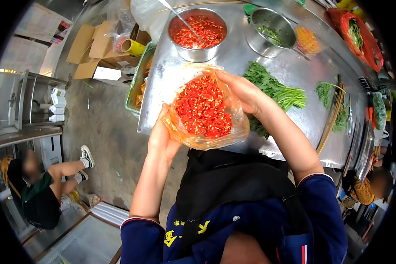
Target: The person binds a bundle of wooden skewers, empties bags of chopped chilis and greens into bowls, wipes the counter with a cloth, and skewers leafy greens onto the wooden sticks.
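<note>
Both hands hold up a clear plastic bag (238,125) with its mouth open, full of chopped red chili (202,107). My left hand (162,137) grips the bag's left side, fingers partly hidden behind it. At the upper right rim, my right hand (243,93) pinches the plastic, thumb on top. Beyond the bag, a steel pot (198,53) of chopped red chili stands on the metal table (156,94), a ladle handle (180,18) leaning out of it. Leafy green herbs (275,88) lie just right of my right hand.
A second steel pot (270,37) with chopped greens, a bag of orange shreds (308,40) and a red bag (366,44) are at the back right. Left of the table are a green crate (134,94) and cardboard boxes (99,50). A person (37,189) sits at far left, another (369,185) at far right.
</note>
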### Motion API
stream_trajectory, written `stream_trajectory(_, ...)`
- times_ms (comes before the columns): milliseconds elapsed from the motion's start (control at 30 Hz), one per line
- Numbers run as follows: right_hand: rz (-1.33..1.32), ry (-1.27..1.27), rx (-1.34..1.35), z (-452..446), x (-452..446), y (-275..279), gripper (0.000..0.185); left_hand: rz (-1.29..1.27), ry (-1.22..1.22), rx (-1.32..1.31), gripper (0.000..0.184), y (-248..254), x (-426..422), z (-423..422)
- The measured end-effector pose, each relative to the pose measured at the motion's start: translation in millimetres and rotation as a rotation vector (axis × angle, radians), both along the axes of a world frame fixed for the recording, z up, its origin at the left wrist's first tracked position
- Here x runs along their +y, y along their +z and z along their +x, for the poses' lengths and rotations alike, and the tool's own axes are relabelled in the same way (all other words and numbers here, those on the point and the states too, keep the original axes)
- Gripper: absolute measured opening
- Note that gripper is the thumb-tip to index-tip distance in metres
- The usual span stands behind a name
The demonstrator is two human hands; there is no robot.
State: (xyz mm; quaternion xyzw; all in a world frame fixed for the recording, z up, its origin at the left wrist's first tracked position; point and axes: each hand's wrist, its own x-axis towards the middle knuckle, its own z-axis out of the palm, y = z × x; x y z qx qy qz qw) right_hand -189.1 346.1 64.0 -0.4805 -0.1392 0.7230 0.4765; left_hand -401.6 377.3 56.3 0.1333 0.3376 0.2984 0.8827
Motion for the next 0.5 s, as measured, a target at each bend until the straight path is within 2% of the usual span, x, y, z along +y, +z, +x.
stream_trajectory(200,0.059,0.039,-0.092,46,1,53,0.035,-0.086,-0.109,-0.205,0.037,33,7,31)
stream_trajectory(233,-0.001,-0.064,-0.098,49,7,60,0.034,-0.097,-0.106,-0.205,0.036,43,9,41)
stream_trajectory(333,0.037,-0.139,-0.178,68,27,96,0.035,-0.050,-0.093,-0.203,0.039,63,19,74)
stream_trajectory(367,-0.026,-0.142,-0.229,70,38,111,0.033,-0.026,-0.082,-0.198,0.041,69,21,84)
stream_trajectory(400,-0.009,-0.074,-0.278,81,51,114,0.032,-0.011,-0.042,-0.141,0.040,77,22,98)
stream_trajectory(500,-0.054,0.048,-0.368,99,93,119,0.031,-0.009,0.041,-0.312,0.039,70,31,132)
